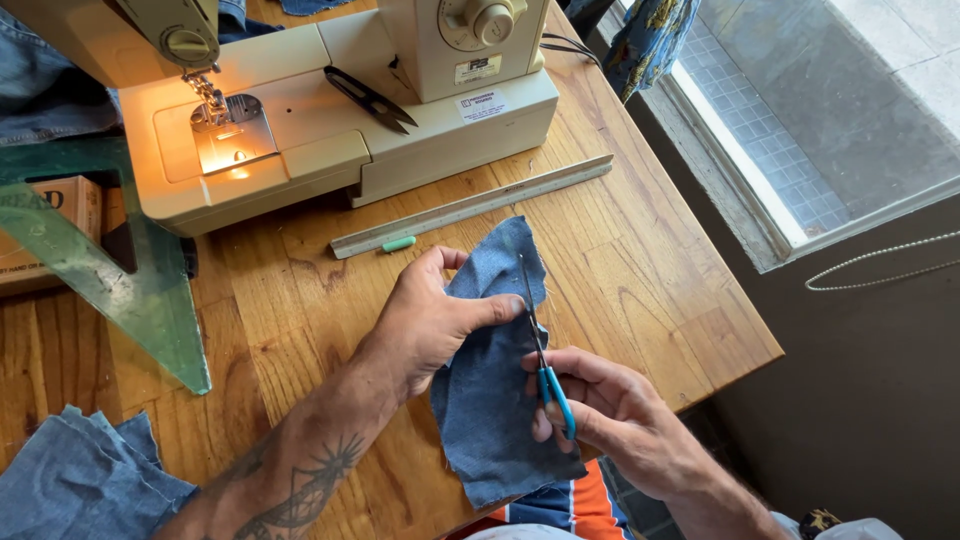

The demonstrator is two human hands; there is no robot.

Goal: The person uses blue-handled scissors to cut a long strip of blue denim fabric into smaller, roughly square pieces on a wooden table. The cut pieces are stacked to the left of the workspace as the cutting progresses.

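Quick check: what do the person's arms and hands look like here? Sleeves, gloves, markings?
Both hands are bare: no gloves, and no rings or watch that I can see. The left hand leads to a bare forearm with dark line tattoos, including a spiky star-like design near the frame bottom. The right hand shows a bare wrist and forearm with no markings visible. No sleeves reach into view on either arm.

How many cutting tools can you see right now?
2: blue-handled scissors in the right hand, cutting denim piece; black thread snips on the sewing machine bed. Others may be hidden.
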